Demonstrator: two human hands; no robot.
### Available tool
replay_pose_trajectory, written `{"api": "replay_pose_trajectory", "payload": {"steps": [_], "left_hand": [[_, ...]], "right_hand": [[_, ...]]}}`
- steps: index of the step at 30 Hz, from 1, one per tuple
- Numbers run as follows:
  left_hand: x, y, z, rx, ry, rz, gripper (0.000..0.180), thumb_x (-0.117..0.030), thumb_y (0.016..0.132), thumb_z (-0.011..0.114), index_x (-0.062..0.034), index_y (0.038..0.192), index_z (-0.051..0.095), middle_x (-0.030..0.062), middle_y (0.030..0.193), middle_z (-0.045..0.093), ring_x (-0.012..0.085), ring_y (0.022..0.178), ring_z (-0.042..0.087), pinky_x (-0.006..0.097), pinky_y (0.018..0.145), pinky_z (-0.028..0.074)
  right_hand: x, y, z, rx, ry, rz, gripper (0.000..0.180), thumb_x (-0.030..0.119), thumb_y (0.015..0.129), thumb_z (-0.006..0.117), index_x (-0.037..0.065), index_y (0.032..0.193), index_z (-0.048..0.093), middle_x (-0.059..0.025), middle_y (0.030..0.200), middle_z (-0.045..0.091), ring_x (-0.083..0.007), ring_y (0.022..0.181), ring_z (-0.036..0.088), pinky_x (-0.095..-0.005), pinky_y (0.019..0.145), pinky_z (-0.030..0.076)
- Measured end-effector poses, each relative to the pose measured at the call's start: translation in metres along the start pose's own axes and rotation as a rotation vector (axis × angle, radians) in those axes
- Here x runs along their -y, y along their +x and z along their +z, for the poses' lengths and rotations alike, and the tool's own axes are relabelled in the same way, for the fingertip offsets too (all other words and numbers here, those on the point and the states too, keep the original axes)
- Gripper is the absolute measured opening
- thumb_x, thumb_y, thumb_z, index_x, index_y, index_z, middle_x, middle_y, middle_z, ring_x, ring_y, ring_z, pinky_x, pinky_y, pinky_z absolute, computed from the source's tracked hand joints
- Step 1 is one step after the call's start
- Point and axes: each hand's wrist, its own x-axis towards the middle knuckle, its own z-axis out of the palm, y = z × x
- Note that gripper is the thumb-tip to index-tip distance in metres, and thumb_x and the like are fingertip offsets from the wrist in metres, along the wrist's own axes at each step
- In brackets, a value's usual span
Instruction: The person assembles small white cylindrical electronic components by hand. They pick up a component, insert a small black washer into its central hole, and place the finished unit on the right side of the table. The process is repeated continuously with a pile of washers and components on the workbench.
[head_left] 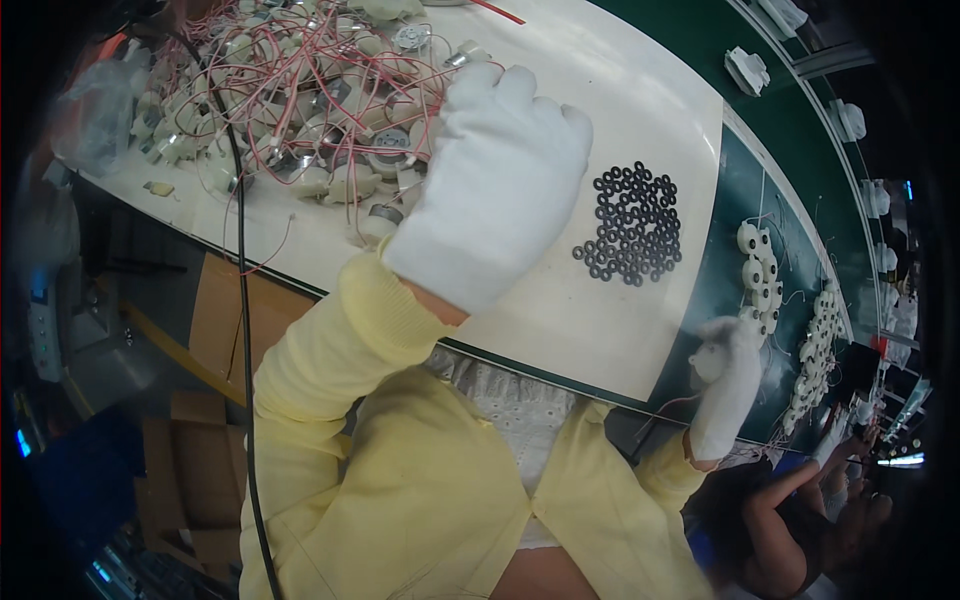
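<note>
My left hand (pixel 495 190), in a white glove, reaches to the right edge of a heap of small cream-and-metal motors (pixel 330 130) with tangled pink and white wires. Its fingers curl down out of sight, and whatever they grip is hidden. By the table's right side, my right hand (pixel 735 385), also gloved, is closed on a small cream motor (pixel 708 362). A thin pink wire trails below that motor. Just beyond the right hand are rows of cream motors (pixel 762 275) with dark rings on them. Between my hands lies a patch of small black rings (pixel 632 225) on the white tabletop (pixel 560 330).
A black cable (pixel 240 250) hangs down across the left side. More motors stand in a row (pixel 815 355) farther right. White parts (pixel 747 72) sit spaced along a green surface at upper right. Another person (pixel 790 510) is at lower right. Cardboard boxes (pixel 190 470) stand below left.
</note>
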Motion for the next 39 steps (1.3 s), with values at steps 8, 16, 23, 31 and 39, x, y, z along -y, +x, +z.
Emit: {"api": "replay_pose_trajectory", "payload": {"steps": [8, 16, 23, 31, 39], "left_hand": [[-0.016, -0.002, 0.011, 0.031, -0.056, 0.064, 0.017, -0.020, 0.078, 0.077, -0.0129, 0.088, 0.066, 0.0067, 0.080, 0.063, 0.0262, 0.098, 0.065, 0.045, 0.090, 0.049], [-0.017, -0.039, -0.017, -0.264, -0.169, 0.106, 0.027, -0.019, 0.066, 0.078, -0.0180, 0.091, 0.066, 0.0024, 0.087, 0.058, 0.0244, 0.103, 0.065, 0.043, 0.093, 0.051], [-0.016, -0.074, -0.029, -0.007, -0.393, 0.076, 0.040, -0.025, 0.057, 0.080, -0.0216, 0.095, 0.069, 0.0007, 0.089, 0.057, 0.0253, 0.105, 0.064, 0.050, 0.096, 0.051], [-0.015, -0.080, -0.018, -0.020, -0.461, 0.038, 0.040, -0.027, 0.059, 0.078, -0.0225, 0.097, 0.070, -0.0012, 0.086, 0.057, 0.0249, 0.101, 0.065, 0.049, 0.094, 0.051], [-0.015, -0.077, -0.015, -0.050, -0.443, 0.048, 0.029, -0.023, 0.062, 0.076, -0.0217, 0.090, 0.068, -0.0016, 0.080, 0.057, 0.0236, 0.095, 0.066, 0.046, 0.089, 0.052]], "right_hand": [[-0.004, 0.010, 0.019, 0.040, -0.467, -0.290, 0.043, 0.034, 0.094, 0.077, 0.000, 0.119, 0.068, -0.0098, 0.092, 0.070, -0.0245, 0.082, 0.067, -0.0362, 0.074, 0.051], [-0.010, 0.011, 0.023, 0.080, -0.262, -0.300, 0.032, 0.015, 0.098, 0.069, -0.002, 0.125, 0.067, -0.0157, 0.097, 0.074, -0.0280, 0.078, 0.068, -0.0365, 0.072, 0.054], [-0.027, 0.005, 0.019, 0.167, 0.031, -0.194, 0.030, 0.005, 0.091, 0.073, 0.000, 0.120, 0.069, -0.0043, 0.094, 0.071, -0.0135, 0.077, 0.061, -0.0284, 0.070, 0.050], [-0.017, 0.008, 0.010, 0.204, -0.395, -0.529, 0.029, 0.013, 0.087, 0.078, 0.008, 0.115, 0.074, -0.0029, 0.091, 0.069, -0.0242, 0.073, 0.059, -0.0388, 0.076, 0.048], [0.002, -0.003, 0.020, 0.211, -0.392, -0.431, 0.036, 0.009, 0.073, 0.084, 0.010, 0.108, 0.074, 0.0009, 0.086, 0.068, -0.0205, 0.070, 0.058, -0.0352, 0.072, 0.046]]}}
